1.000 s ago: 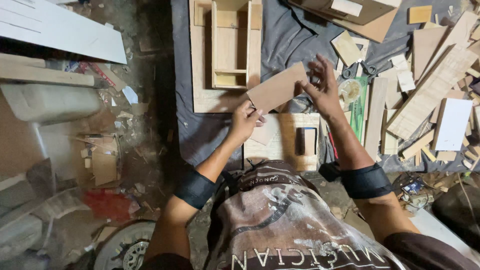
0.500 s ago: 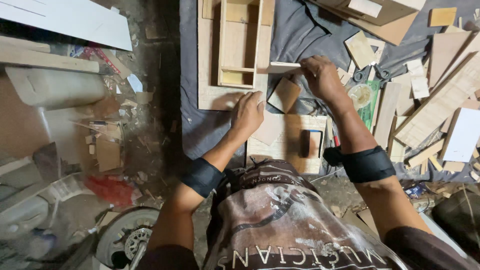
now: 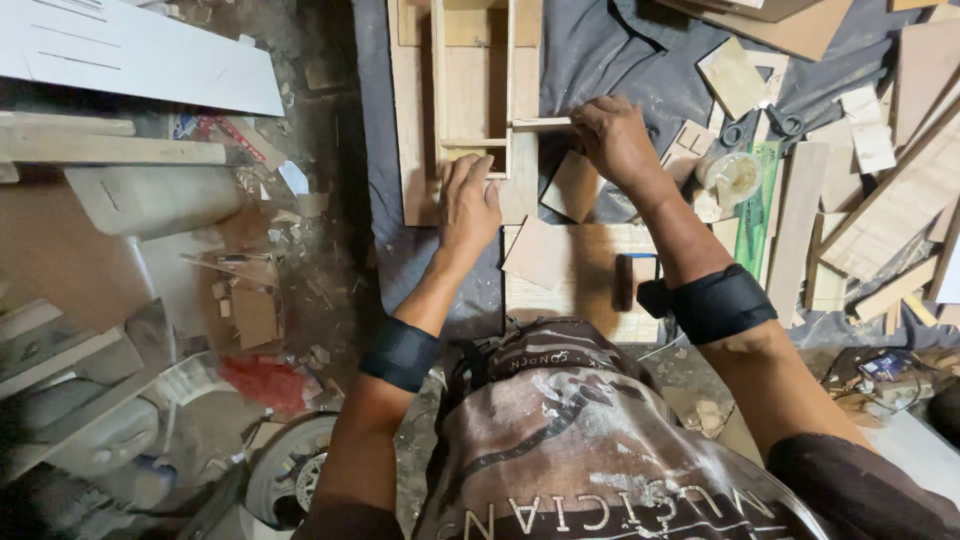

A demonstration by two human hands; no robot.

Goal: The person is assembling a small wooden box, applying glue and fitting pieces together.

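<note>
The dark grey cloth [image 3: 620, 60] covers the work area, and on it lies the wooden frame [image 3: 478, 100], the biggest piece in hand: an open box of pale boards on a flat backing board, its long axis running away from the person toward the top of the view, its near end closed by a low cross rail. Compared with a second ago, the broad plywood panel that both hands held tilted over the near end of the frame is gone from them; a small brown plywood piece [image 3: 572, 186] now lies flat on the cloth just right of the frame's near corner, and another plywood sheet [image 3: 545, 252] rests nearer the person on a pale wooden block. The left hand [image 3: 468, 203] has moved onto the frame's near end and lies flat, fingers together and pressed down on the cross rail and backing board, gripping nothing. The right hand [image 3: 612, 140], right of the frame, has its fingers curled and pinched on a thin wooden strip [image 3: 542, 124]. The strip lies nearly level, its long axis crosswise to the frame, its free end pointing left and meeting the frame's right side wall. Farther right of the frame, a small round tub [image 3: 732, 176] stands beside a green ruler [image 3: 756, 215], among scattered wood offcuts [image 3: 880, 200].
</note>
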